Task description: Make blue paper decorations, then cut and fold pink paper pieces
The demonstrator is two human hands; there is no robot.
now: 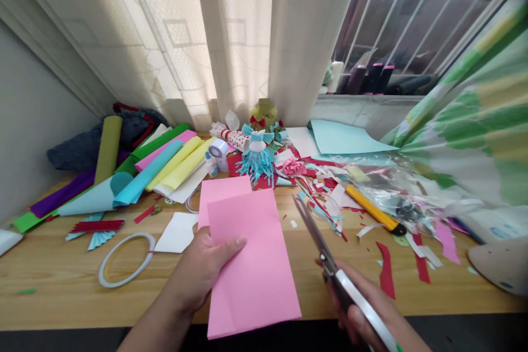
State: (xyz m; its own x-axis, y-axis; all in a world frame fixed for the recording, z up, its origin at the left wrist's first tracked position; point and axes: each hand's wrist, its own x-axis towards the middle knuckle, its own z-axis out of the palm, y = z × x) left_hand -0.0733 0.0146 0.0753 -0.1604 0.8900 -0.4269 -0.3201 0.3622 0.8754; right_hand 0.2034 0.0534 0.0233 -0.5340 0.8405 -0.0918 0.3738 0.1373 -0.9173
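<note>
A rectangle of pink paper (256,264) is pinched in my left hand (206,264), thumb on its front face and fingers hidden behind. Past its top edge lies another pink sheet (225,186), partly covered by the first. To the right, my right hand (350,297) grips scissors (330,261) by their white and dark handles. The blades point up and away, close together and apart from the paper. A white paper piece (175,232) rests on the table left of my left hand.
Coloured paper rolls (157,159) lie at the back left. A tape roll (107,264) sits on the left of the wooden table (61,275). Blue fringed paper (256,162) stands mid-back. Red scraps (385,269), a yellow cutter (371,206) and clear plastic (383,176) spread rightward.
</note>
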